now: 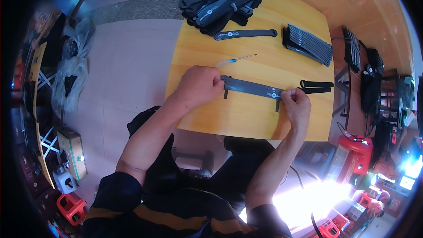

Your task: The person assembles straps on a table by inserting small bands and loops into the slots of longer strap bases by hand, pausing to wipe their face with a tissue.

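A flat dark grey strap with a white printed logo is stretched between my hands above the yellow wooden table. My left hand is closed on its left end, and my right hand pinches the end with the logo. Short black strips stick out below the strap near both ends; how they are joined to it is hidden. Beyond my left hand lies a screwdriver with a clear and blue handle. Two narrow black strips rest just past my right hand.
A heap of similar straps covers the table's far left corner, with a single strap in front. A neat stack of straps sits at the far right. Red stools and a dark bench stand right of the table.
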A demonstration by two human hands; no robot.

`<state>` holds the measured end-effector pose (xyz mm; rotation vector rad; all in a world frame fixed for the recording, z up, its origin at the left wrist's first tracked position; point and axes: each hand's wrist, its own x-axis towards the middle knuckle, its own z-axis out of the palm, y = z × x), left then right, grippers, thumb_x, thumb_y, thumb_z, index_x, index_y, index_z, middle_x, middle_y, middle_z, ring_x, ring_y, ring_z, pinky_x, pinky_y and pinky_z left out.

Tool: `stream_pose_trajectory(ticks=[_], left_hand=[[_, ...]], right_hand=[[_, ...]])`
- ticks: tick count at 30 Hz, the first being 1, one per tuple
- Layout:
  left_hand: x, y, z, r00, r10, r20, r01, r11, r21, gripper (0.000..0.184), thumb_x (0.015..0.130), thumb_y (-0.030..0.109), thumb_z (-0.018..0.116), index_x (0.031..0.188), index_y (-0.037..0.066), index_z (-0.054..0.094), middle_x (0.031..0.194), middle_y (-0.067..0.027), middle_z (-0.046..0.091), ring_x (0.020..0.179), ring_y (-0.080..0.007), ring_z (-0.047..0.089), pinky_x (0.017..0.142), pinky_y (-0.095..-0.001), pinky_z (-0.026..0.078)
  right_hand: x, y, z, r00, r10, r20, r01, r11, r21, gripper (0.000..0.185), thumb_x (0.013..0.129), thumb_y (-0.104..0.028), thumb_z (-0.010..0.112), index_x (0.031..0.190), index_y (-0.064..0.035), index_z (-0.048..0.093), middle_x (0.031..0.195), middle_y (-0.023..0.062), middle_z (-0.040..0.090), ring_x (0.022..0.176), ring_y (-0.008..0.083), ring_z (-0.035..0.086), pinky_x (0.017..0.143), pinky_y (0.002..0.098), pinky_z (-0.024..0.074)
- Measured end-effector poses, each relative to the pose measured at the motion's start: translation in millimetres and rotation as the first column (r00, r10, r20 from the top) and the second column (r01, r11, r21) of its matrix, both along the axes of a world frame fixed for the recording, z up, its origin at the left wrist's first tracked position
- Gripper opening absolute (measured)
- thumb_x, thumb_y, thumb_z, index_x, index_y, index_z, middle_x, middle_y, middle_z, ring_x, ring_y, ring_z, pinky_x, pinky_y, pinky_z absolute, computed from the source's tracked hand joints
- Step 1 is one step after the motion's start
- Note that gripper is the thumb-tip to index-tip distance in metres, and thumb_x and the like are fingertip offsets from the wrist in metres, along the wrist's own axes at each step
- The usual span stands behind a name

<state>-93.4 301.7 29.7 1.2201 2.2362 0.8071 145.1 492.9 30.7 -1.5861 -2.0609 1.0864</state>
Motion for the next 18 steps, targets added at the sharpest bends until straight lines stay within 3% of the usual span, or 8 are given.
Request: stream_pose_trajectory(ticks=[18], left_hand=[[2.0,1.7,1.6,1.0,0.001,-0.012,-0.001,1.0,0.003,0.014,0.085,0.015,0.072,0.075,0.005,0.069,0.071,-0.0133,0.07,0.069,-0.032,0.069,0.067,-0.041,0.053]], right_hand=[[6.1,3.2,-10.9,0.996,0.008,-0.084,-0.009,1.0,-0.013,0.018,0.088,-0.017,0.079,0.084,-0.0012,0.07,0.07,0.0035,0.069,0.063,0.0098,0.061,0.063,0.0273,0.051]])
